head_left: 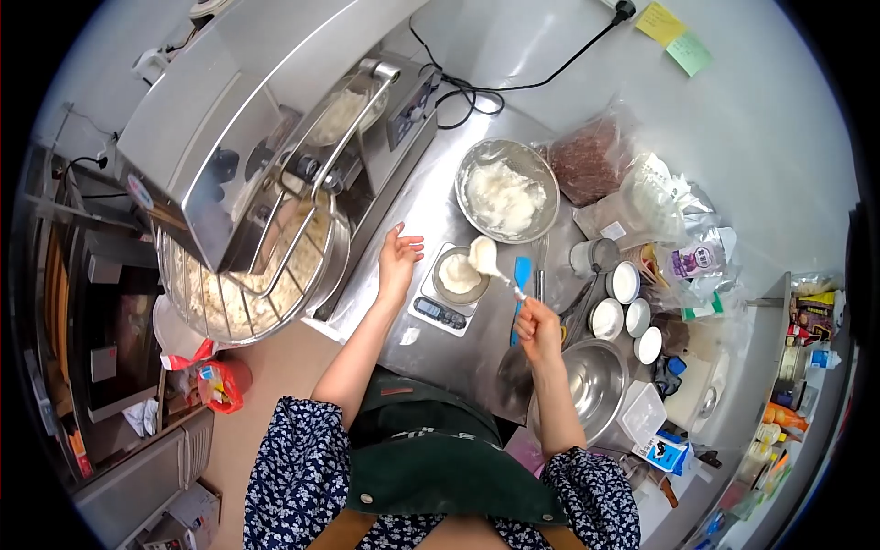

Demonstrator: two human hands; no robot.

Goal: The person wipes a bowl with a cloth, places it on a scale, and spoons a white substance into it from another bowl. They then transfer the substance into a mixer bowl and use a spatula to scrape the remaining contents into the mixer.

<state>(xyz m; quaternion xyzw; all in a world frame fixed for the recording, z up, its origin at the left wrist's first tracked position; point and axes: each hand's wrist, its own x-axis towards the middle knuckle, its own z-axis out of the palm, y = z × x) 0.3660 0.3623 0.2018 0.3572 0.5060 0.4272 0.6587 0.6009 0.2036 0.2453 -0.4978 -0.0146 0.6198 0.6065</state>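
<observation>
My right hand point(537, 328) is closed round the handle of a spoon point(500, 275). A white creamy lump point(482, 254) sits on the spoon's head, over the right rim of a small bowl point(463, 297). That bowl holds more of the white stuff and stands on a digital kitchen scale point(443, 316). To the left of the scale, my left hand point(398, 262) is raised with its fingers apart and nothing in it. Beyond the scale stands a larger metal bowl point(465, 209) with a white mass inside. A blue spatula point(522, 273) lies right of the spoon.
A large mixer point(197, 211) with a wire guard over a dough-filled bowl stands on the left. At right are white cups point(625, 282), an empty metal bowl point(616, 396) and a bag of brown stuff point(591, 156). A black cable point(550, 78) runs along the back.
</observation>
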